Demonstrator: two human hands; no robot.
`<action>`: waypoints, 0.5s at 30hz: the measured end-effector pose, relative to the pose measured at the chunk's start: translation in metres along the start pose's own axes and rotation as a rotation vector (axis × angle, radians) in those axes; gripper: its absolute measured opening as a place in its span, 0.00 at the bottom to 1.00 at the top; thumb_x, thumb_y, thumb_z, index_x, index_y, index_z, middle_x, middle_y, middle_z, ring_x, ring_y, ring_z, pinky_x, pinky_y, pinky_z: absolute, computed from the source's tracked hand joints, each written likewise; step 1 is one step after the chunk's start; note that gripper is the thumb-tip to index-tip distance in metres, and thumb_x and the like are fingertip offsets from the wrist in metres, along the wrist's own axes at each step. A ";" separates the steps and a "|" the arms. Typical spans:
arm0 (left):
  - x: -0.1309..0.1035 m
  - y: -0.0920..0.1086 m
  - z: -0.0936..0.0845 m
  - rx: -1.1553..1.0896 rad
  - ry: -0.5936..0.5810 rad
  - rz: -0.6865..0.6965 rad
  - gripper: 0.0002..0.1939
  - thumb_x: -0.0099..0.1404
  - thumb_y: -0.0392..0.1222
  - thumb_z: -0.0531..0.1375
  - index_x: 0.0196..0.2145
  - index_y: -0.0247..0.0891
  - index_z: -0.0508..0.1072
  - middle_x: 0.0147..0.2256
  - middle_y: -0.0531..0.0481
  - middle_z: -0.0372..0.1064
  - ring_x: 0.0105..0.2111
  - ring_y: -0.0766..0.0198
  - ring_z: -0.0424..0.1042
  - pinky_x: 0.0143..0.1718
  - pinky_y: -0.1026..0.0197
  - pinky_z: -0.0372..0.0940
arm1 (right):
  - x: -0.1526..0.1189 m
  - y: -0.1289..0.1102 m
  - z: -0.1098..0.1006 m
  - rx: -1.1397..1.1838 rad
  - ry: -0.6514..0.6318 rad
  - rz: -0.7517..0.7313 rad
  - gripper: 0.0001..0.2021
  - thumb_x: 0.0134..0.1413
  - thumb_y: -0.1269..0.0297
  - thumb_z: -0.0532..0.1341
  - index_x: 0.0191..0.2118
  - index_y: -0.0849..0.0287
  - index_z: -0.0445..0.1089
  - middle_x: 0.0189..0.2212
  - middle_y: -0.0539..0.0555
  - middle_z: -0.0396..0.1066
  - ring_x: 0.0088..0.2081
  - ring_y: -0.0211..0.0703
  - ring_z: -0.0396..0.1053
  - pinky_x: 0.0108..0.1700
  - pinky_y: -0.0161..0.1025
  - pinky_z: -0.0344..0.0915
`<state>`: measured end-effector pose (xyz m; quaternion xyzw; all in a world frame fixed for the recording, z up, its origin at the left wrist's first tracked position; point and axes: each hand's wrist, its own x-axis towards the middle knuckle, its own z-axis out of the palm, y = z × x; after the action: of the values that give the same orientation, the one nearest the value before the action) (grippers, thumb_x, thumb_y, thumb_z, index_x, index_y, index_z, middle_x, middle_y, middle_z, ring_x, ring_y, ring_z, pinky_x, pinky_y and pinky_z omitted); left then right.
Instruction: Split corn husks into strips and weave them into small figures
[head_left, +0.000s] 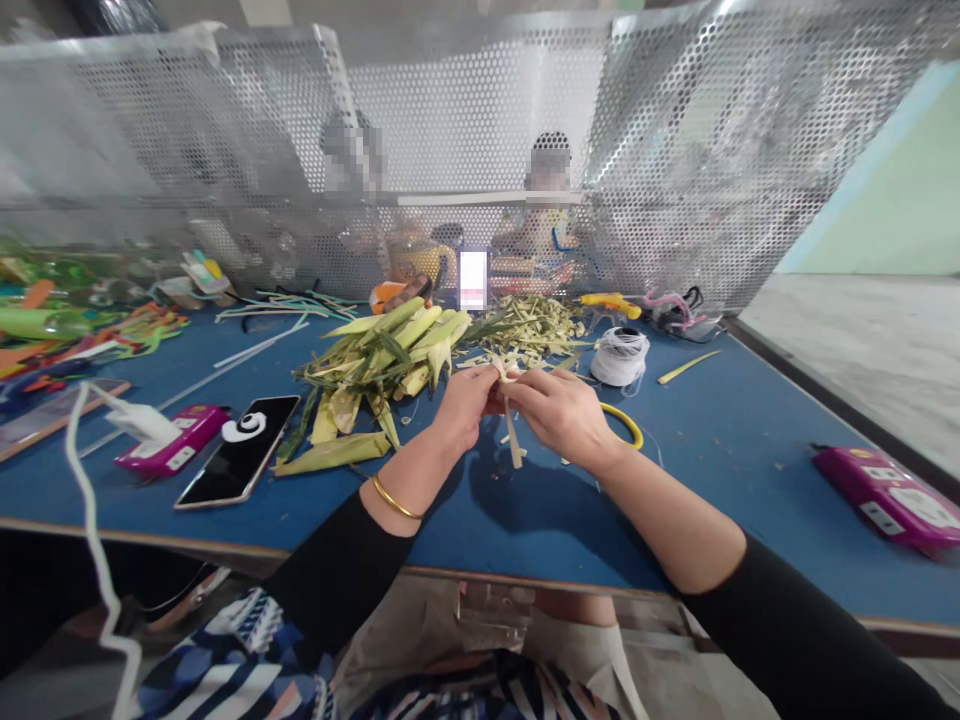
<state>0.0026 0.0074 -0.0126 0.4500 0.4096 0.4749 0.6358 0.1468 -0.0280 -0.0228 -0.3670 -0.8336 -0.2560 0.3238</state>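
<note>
Between my two hands is a small bundle of pale corn husk strips (513, 430), one strip hanging down toward the table. My left hand (471, 400) pinches the bundle from the left, its fingers closed. From the right, my right hand (559, 405) closes its thumb and fingers on the same bundle; the fingertips partly hide it. Left of my hands lies a heap of green and yellow corn husks (405, 345). Behind them is a pile of shredded husk scraps (536, 322). A spool of white string (620, 357) stands beyond my right hand, near a yellow ring (628, 425) partly behind the wrist.
A phone (241, 450) with a white object on it and a magenta power strip (174, 442) lie at left. Another magenta power strip (892, 497) sits at right. A perforated metal screen (480, 120) borders the blue table (720, 480); people sit behind it. Yellow-handled scissors (611, 304) lie at the back.
</note>
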 end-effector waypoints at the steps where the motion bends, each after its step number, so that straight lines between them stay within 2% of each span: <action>1: 0.000 -0.001 0.000 0.004 0.001 0.004 0.08 0.59 0.39 0.59 0.24 0.35 0.72 0.21 0.53 0.67 0.21 0.70 0.65 0.22 0.69 0.61 | 0.000 0.001 0.000 -0.011 -0.007 -0.042 0.12 0.65 0.70 0.51 0.39 0.58 0.73 0.34 0.54 0.74 0.33 0.40 0.67 0.38 0.38 0.58; 4: -0.001 -0.002 0.001 -0.001 -0.001 0.012 0.11 0.59 0.41 0.59 0.21 0.35 0.69 0.20 0.55 0.64 0.19 0.71 0.61 0.21 0.70 0.58 | 0.003 0.001 -0.002 -0.024 -0.056 -0.142 0.13 0.64 0.74 0.51 0.35 0.59 0.73 0.34 0.54 0.73 0.33 0.41 0.65 0.41 0.40 0.57; 9: 0.001 -0.005 -0.001 -0.010 -0.034 0.012 0.13 0.59 0.45 0.61 0.22 0.35 0.68 0.19 0.56 0.61 0.19 0.72 0.59 0.21 0.69 0.57 | 0.007 0.001 -0.010 -0.012 -0.146 -0.247 0.14 0.64 0.74 0.51 0.36 0.60 0.73 0.34 0.56 0.71 0.35 0.43 0.64 0.41 0.42 0.56; 13: 0.001 -0.005 -0.002 -0.013 -0.018 0.004 0.13 0.59 0.45 0.62 0.23 0.34 0.69 0.20 0.55 0.62 0.20 0.72 0.61 0.22 0.69 0.59 | 0.007 0.001 -0.009 0.013 -0.192 -0.211 0.15 0.65 0.73 0.50 0.33 0.59 0.72 0.33 0.56 0.70 0.34 0.43 0.64 0.42 0.42 0.57; 15: 0.001 -0.004 -0.002 0.006 -0.020 -0.024 0.13 0.60 0.45 0.62 0.23 0.35 0.69 0.20 0.55 0.63 0.20 0.72 0.61 0.23 0.69 0.61 | 0.005 0.001 -0.007 0.100 -0.136 -0.106 0.14 0.65 0.72 0.50 0.33 0.58 0.72 0.32 0.55 0.71 0.34 0.42 0.65 0.43 0.42 0.57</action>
<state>0.0019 0.0081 -0.0165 0.4517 0.4101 0.4614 0.6441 0.1469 -0.0297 -0.0145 -0.3225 -0.8836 -0.2055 0.2703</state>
